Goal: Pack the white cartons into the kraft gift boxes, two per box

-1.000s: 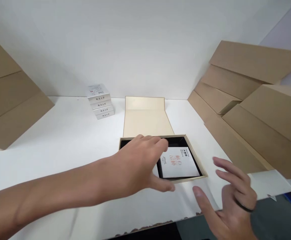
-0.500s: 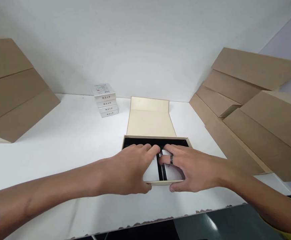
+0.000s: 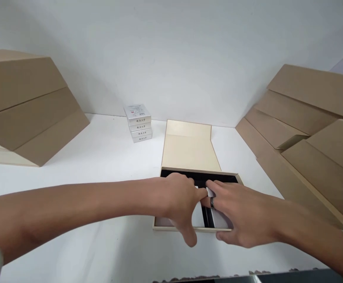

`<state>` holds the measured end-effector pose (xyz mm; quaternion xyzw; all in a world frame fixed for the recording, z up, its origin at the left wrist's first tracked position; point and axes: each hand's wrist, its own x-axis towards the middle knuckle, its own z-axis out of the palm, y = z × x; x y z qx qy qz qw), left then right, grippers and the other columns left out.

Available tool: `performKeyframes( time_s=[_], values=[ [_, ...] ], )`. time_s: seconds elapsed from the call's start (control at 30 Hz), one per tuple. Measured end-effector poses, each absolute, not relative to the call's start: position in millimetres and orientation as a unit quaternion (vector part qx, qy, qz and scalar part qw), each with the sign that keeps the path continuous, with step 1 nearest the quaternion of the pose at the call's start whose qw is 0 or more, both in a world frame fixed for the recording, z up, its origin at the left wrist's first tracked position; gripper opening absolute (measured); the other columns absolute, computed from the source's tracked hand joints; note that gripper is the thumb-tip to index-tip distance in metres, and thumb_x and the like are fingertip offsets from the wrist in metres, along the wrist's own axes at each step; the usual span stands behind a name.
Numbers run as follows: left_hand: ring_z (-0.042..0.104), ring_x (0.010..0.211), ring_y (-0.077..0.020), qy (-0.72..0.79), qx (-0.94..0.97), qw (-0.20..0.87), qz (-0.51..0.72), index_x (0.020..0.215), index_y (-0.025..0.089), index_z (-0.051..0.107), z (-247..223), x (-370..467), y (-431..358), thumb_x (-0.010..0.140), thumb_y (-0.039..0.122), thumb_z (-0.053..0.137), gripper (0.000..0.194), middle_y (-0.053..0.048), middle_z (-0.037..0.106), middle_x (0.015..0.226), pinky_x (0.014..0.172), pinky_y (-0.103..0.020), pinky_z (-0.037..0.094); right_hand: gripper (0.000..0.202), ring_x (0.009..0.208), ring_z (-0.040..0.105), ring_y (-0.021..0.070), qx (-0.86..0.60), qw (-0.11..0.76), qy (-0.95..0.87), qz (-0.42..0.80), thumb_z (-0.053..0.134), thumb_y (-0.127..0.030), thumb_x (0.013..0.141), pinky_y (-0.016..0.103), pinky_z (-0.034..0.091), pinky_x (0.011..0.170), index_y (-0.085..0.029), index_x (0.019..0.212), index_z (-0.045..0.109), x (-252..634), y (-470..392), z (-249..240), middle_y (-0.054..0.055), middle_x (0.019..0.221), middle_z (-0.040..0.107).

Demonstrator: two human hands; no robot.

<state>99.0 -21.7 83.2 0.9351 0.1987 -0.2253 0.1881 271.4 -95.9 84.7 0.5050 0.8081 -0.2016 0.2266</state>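
Observation:
A cream box (image 3: 166, 228) with black lining lies open on the white table, its hinged lid (image 3: 190, 151) folded back flat. Inside are two white pieces, a left one (image 3: 198, 216) and a right one (image 3: 220, 219), parted by a black divider (image 3: 208, 218). My left hand (image 3: 179, 200) hovers across the left piece, thumb stretched past the front rim and index finger pointing to the divider. Over the right piece, my right hand (image 3: 242, 214), with a dark ring, curls its fingers at the piece's left edge; the thumb rests near the front wall. The palms hide part of both pieces.
Behind and to the left stands a stack of several small silver-white boxes (image 3: 140, 122). Large brown boxes (image 3: 35, 110) sit at the left. More brown boxes (image 3: 316, 157) are piled at the right. A white wall (image 3: 171, 59) closes off the back.
My left hand has moved its thumb off the front rim and spread it outward, its index finger reaching the divider. My right hand stays on the right piece. The whole view has shifted left.

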Motion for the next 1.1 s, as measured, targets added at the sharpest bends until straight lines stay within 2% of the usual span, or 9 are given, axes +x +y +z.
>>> performKeyframes(
  time_s=[0.2,0.37,0.43,0.53,0.63,0.73,0.83,0.93,1.1],
  values=[
    [0.064,0.085,-0.0285,0.179,0.933,0.205,-0.236,0.132,0.026,0.061,81,101,-19,0.062,0.048,0.083,0.077,-0.006,0.069,0.097,0.065,-0.034,0.049,0.046,0.105,0.057,0.0354,0.508,0.198,0.808,-0.223,0.069,-0.044,0.081,0.056,0.051,0.089,-0.019,0.12,0.067,276,-97,79,0.014,0.111,0.057],
    [0.062,0.098,-0.028,0.205,0.934,0.288,-0.05,0.104,0.024,0.066,88,85,-12,0.064,0.053,0.086,0.054,-0.005,0.066,0.108,0.076,-0.035,0.051,0.046,0.114,0.057,0.0393,0.5,0.144,0.822,-0.231,0.071,-0.043,0.078,0.059,0.051,0.095,-0.021,0.118,0.069,281,-98,74,0.017,0.121,0.06],
    [0.062,0.1,-0.0258,0.265,0.917,0.293,0.055,0.109,0.024,0.062,94,82,9,0.075,0.055,0.079,0.049,-0.005,0.066,0.113,0.078,-0.034,0.051,0.049,0.118,0.055,0.0428,0.5,0.159,0.819,-0.233,0.07,-0.045,0.079,0.063,0.049,0.096,-0.022,0.122,0.069,283,-99,72,0.019,0.127,0.058],
    [0.06,0.109,-0.0289,0.358,0.907,0.169,0.142,0.12,0.018,0.057,94,89,60,0.092,0.053,0.061,0.045,-0.011,0.064,0.123,0.09,-0.039,0.049,0.058,0.123,0.053,0.046,0.501,0.186,0.811,-0.238,0.067,-0.048,0.082,0.068,0.048,0.097,-0.022,0.134,0.065,284,-100,69,0.022,0.136,0.055],
    [0.049,0.129,-0.0382,0.418,0.905,0.046,0.071,0.136,0.008,0.048,82,107,114,0.092,0.044,0.062,0.058,-0.022,0.053,0.14,0.104,-0.046,0.042,0.062,0.126,0.052,0.0481,0.497,0.191,0.814,-0.235,0.065,-0.05,0.084,0.07,0.047,0.099,-0.021,0.139,0.062,284,-100,68,0.025,0.139,0.053],
    [0.036,0.141,-0.0437,0.456,0.89,0.019,0.019,0.15,0.004,0.035,67,128,152,0.087,0.036,0.071,0.079,-0.029,0.042,0.152,0.114,-0.051,0.032,0.065,0.136,0.045,0.0507,0.492,0.182,0.824,-0.214,0.065,-0.056,0.085,0.075,0.039,0.107,-0.02,0.139,0.063,284,-102,72,0.026,0.146,0.05],
    [0.046,0.134,-0.046,0.489,0.871,0.052,-0.002,0.157,0.002,0.024,57,145,176,0.081,0.031,0.077,0.097,-0.033,0.049,0.145,0.11,-0.056,0.037,0.074,0.148,0.033,0.0478,0.52,0.158,0.813,-0.208,0.066,-0.068,0.083,0.073,0.038,0.112,-0.029,0.146,0.055,289,-108,82,0.017,0.161,0.038],
    [0.059,0.119,-0.0416,0.502,0.86,0.088,-0.013,0.159,0.0,0.017,56,152,190,0.078,0.026,0.077,0.104,-0.033,0.061,0.133,0.098,-0.051,0.047,0.078,0.147,0.039,0.0412,0.557,0.109,0.802,-0.188,0.068,-0.071,0.081,0.064,0.05,0.108,-0.04,0.15,0.046,300,-117,93,0.006,0.164,0.035],
    [0.061,0.115,-0.0368,0.463,0.882,0.081,0.035,0.14,0.003,0.05,88,132,172,0.085,0.02,0.064,0.059,-0.028,0.064,0.127,0.094,-0.043,0.049,0.082,0.136,0.053,0.0381,0.584,-0.001,0.806,-0.095,0.067,-0.062,0.084,0.056,0.06,0.096,-0.046,0.156,0.031,343,-154,95,0.004,0.162,0.04]
  ],
)
